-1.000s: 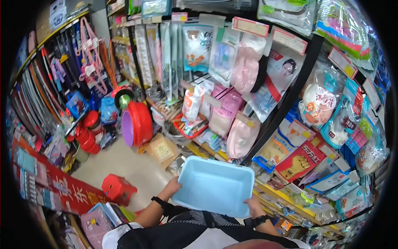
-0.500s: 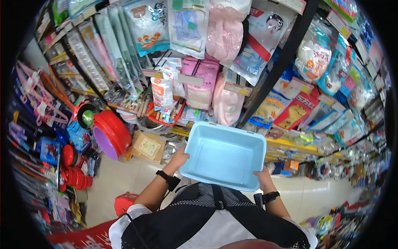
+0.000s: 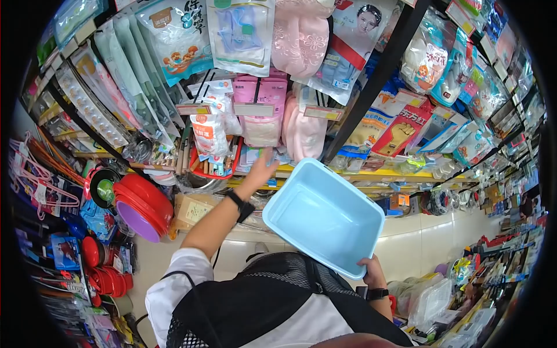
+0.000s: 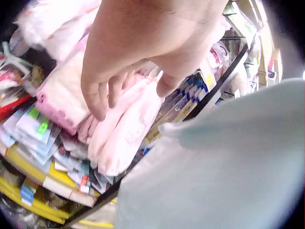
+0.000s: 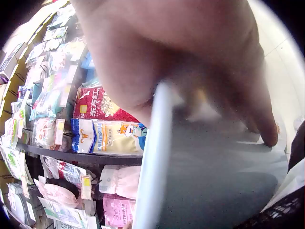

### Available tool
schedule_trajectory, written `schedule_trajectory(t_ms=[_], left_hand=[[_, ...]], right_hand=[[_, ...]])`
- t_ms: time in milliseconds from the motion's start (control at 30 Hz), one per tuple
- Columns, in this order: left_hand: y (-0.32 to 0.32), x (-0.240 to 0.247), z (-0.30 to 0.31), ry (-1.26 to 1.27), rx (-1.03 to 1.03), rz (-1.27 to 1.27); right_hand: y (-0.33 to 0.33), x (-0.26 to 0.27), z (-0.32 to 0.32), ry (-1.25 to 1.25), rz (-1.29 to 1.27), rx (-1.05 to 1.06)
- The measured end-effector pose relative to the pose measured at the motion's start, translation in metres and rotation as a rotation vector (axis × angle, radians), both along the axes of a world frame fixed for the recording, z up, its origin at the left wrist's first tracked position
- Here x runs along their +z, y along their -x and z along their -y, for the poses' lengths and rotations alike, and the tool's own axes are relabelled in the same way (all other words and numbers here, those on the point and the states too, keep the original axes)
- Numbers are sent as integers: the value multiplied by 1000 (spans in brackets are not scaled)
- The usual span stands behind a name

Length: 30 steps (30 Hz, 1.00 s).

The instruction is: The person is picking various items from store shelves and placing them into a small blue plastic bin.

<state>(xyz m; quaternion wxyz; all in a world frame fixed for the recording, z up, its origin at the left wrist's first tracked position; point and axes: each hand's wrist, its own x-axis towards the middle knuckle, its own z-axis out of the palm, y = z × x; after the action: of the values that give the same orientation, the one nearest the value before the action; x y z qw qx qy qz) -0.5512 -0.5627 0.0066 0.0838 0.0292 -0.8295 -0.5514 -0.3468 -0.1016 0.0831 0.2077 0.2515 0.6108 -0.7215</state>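
Note:
My right hand (image 3: 372,271) grips the lower right corner of a light blue plastic basin (image 3: 325,214), which tilts in front of my body. In the right wrist view, that hand (image 5: 190,57) has the basin's rim (image 5: 159,143) between thumb and fingers. My left hand (image 3: 262,171) is off the basin and reaches toward the shelf, below a pink package (image 3: 260,110) and left of pale pink fabric sleeves (image 3: 304,130). The left wrist view shows this hand (image 4: 143,43) with loosely bent fingers in front of the pink sleeves (image 4: 126,129), holding nothing visible.
Packaged goods hang on racks ahead, split by a black post (image 3: 377,75). At left are red basins (image 3: 145,203), pink hangers (image 3: 43,180) and a cardboard piece (image 3: 194,210). Pale tiled floor (image 3: 418,238) runs right of the basin, with clear plastic boxes (image 3: 432,301) lower right.
My left hand has let go of the basin and moved up toward the shelf. The basin has turned and tilted, still gripped by my right hand. The head view has shifted toward the right.

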Motion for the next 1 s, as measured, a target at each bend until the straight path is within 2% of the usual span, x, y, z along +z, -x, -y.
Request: schedule_trajectory(t_ms=[33, 100, 167, 200, 267, 300, 367, 400, 433, 500, 567, 633, 667, 800, 867, 1000], left_hand=[[20, 29, -2, 77, 85, -224], [61, 65, -2, 165, 113, -367], [91, 108, -8, 37, 79, -196], [114, 107, -13, 41, 80, -196], [154, 89, -26, -79, 13, -526], [157, 89, -33, -75, 12, -526], [168, 88, -44, -265, -42, -424], [172, 90, -46, -144, 11, -423], [183, 86, -45, -146, 4, -424], [211, 65, -33, -458, 39, -313], [214, 70, -33, -401, 56, -348], [213, 81, -35, -116, 86, -339], [210, 88, -39, -54, 136, -341], [222, 95, -34, -205, 33, -244], [218, 99, -30, -365, -66, -182], [203, 133, -35, -262, 7, -207]], right_hand=[[-4, 0, -3, -7, 7, -22], [-6, 6, -7, -16, 13, -46], [-5, 17, -10, -19, -69, -49], [-2, 21, -13, -15, -69, -48], [7, 27, -24, -57, -87, -38], [10, 28, -29, -53, -87, -37], [19, 29, -37, -56, -118, -31], [22, 33, -38, -48, -133, -20], [24, 31, -40, -49, -133, -28], [31, 24, -40, -102, -125, -5], [34, 32, -34, -124, -103, -12], [39, 34, -34, -145, -82, -18], [42, 32, -38, -139, -80, 7], [55, 26, -39, -111, -105, 46], [59, 27, -34, -131, -104, 53], [73, 36, -29, -144, -101, 80]])
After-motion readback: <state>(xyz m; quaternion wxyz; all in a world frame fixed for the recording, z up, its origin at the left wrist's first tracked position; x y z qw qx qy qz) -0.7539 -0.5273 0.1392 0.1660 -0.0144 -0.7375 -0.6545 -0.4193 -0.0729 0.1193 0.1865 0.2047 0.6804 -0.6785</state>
